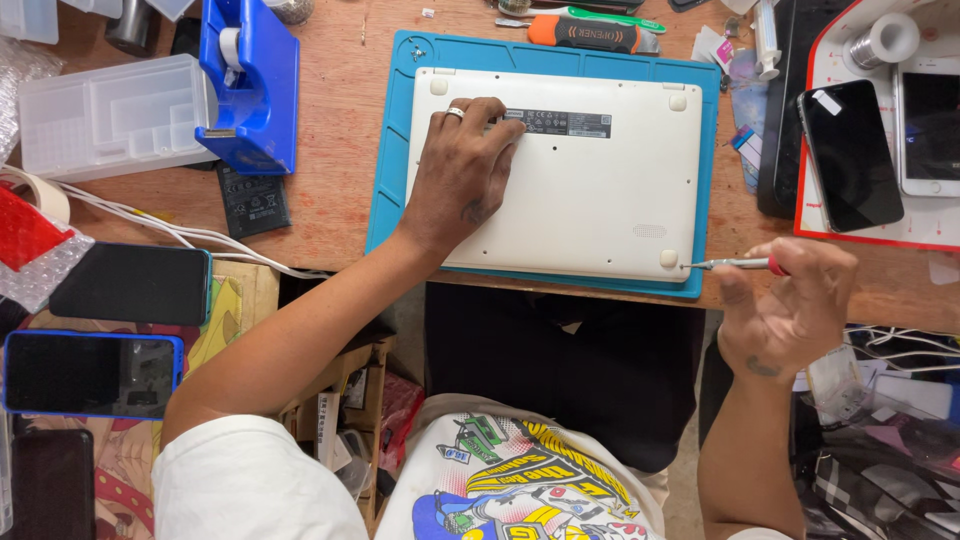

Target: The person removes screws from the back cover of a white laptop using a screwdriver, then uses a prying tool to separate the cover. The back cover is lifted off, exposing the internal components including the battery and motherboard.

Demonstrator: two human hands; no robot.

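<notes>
A white laptop point(590, 190) lies upside down on a blue work mat point(390, 190) on the wooden bench. My left hand point(462, 172), with a ring on one finger, rests flat on the laptop's base near its far left corner. My right hand point(795, 305) grips a small screwdriver point(735, 264) with a red collar. Its metal tip points left at the laptop's near right corner, beside a round rubber foot point(668, 258).
A blue tape dispenser point(250, 85) and a clear plastic organiser point(110, 115) stand at the far left. Several phones point(130, 285) lie at left, two more point(850, 155) at right. An orange tool point(585, 33) lies beyond the mat. White cables point(170, 230) cross the bench.
</notes>
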